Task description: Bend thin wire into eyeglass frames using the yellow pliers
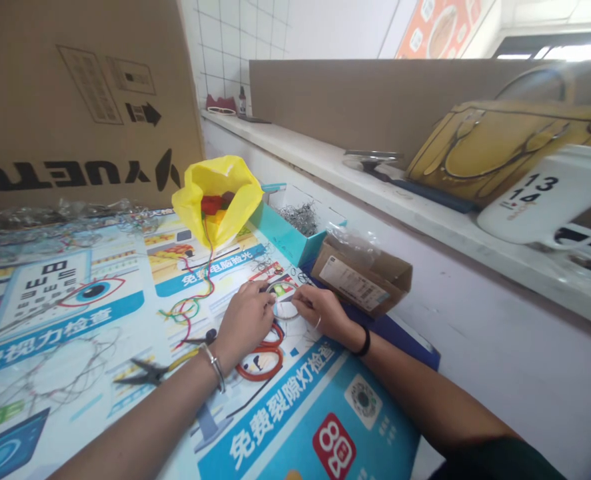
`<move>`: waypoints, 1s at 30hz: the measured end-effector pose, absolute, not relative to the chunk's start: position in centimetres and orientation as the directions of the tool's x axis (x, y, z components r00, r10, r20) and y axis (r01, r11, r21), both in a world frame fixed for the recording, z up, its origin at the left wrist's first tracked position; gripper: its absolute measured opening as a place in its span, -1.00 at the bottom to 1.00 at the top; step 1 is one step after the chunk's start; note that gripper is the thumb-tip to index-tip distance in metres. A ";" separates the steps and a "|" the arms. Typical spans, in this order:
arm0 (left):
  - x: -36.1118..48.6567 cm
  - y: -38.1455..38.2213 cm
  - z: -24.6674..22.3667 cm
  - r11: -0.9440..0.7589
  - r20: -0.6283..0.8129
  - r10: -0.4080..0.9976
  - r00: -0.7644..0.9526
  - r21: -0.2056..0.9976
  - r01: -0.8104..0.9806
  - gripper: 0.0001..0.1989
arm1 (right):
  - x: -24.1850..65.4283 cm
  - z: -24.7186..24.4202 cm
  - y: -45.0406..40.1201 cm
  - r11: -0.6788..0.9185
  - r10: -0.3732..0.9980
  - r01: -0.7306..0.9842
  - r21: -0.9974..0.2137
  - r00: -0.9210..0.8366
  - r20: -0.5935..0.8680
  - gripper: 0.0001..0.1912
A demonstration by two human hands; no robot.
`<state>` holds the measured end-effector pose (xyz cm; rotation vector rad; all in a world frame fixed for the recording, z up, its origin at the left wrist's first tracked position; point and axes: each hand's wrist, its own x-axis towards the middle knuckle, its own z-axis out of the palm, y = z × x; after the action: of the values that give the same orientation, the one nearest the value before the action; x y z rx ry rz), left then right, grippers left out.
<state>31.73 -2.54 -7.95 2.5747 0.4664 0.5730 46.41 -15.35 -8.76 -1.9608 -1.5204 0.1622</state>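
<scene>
A thin metal wire ring (288,318) is held between my two hands above the printed sheet. My left hand (248,315) pinches its left side with fingers closed. On the opposite side, my right hand (326,311) grips the ring with thumb and fingers together. Orange-handled scissors (260,378) lie under and beside my left wrist, their blades partly hidden. Dark-jawed pliers (148,373) with yellow handles rest to the left, partly covered by my left forearm. Coloured cords (210,287) trail across the sheet from a yellow bag (188,193).
Behind my right hand stands an open cardboard box (355,287) with clear plastic in it. A turquoise box (285,237) holds tangled metal bits. Loose wires (70,367) lie at left. A ledge (425,223) carries a white holder (535,200). A large carton (75,80) stands behind.
</scene>
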 end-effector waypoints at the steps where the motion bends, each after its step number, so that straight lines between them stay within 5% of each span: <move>1: 31.7 -2.6 -7.9 -0.849 0.313 0.403 0.860 0.479 0.224 -0.72 | 46.4 -8.7 -15.3 -0.124 0.904 0.825 -0.552 0.323 0.280 -0.87; 16: 31.9 -2.4 -8.4 -0.861 0.339 0.362 0.868 0.478 0.172 -0.72 | 46.4 -8.4 -15.3 -0.140 0.903 0.782 -0.607 0.353 0.246 -0.83; 30: 31.9 -2.3 -8.2 -0.815 0.414 0.315 0.854 0.579 0.020 -0.72 | 47.0 -7.9 -15.1 -0.070 0.891 0.458 -0.886 0.428 0.151 -0.73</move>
<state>31.87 -2.32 -8.23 2.4493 0.2439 0.6785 47.03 -15.09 -7.93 -1.6983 -1.1828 0.5506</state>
